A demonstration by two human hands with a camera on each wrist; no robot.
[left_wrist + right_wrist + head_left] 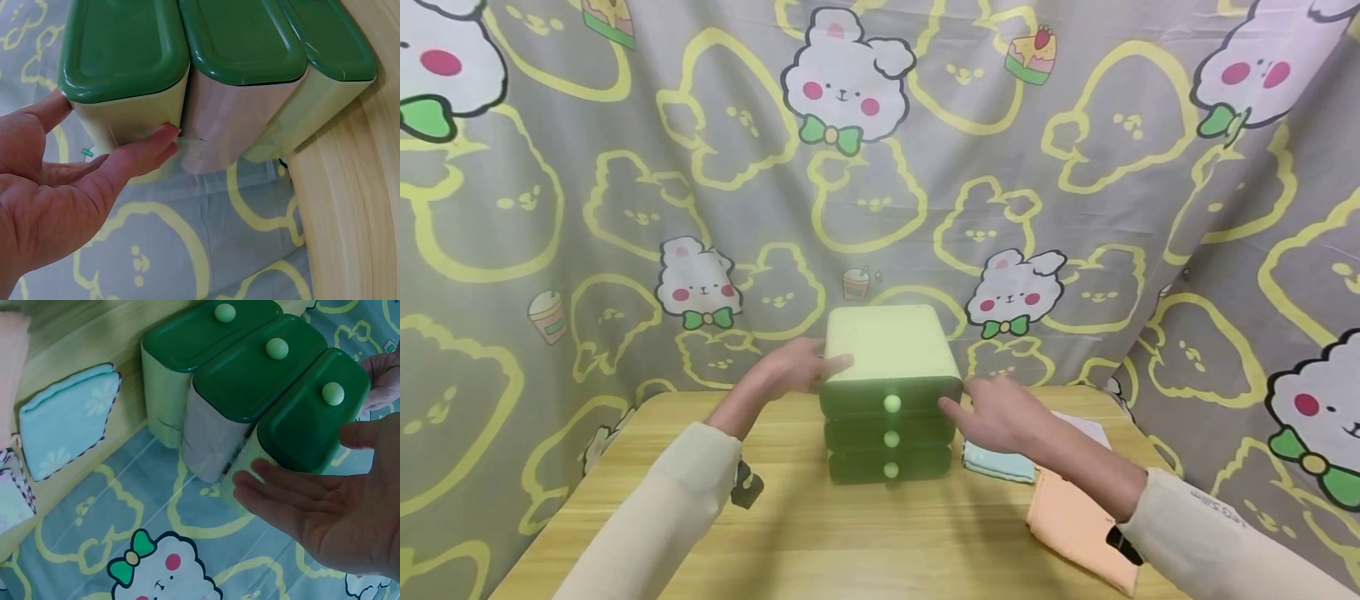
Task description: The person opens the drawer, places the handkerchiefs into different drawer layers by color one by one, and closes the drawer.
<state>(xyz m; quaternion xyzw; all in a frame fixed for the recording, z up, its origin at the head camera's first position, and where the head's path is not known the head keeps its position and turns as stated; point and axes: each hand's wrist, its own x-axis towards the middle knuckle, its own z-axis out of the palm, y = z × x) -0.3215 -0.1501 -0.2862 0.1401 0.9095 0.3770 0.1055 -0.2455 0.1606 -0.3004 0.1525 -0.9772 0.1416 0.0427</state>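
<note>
On the table [820,533], close to its far edge and against the printed curtain [625,208], stands a drawer unit [891,392] of three stacked green drawers, each with a pale round knob on its front; the top knob [892,403] faces the person. Both hands flank the top drawer [891,367]. Left of the unit, the left hand [793,369] lies flat and open, its straight fingers [134,156] pressed to the top drawer's pale side wall and the thumb reaching toward the upper edge, gripping nothing. Right of the unit, the right hand [996,412] is likewise spread open, its fingertips [262,478] touching or just beside the top drawer's right front corner; the right wrist view cannot settle whether there is contact. The top drawer's long axis runs from the knobbed front back toward the curtain, so it lies directly between the two palms, with each hand about equally close, the left set farther back along the side and the right nearer the front. Just right of the unit lie a folded blue cloth [998,463] and, nearer the person, an orange cloth [1075,529].
</note>
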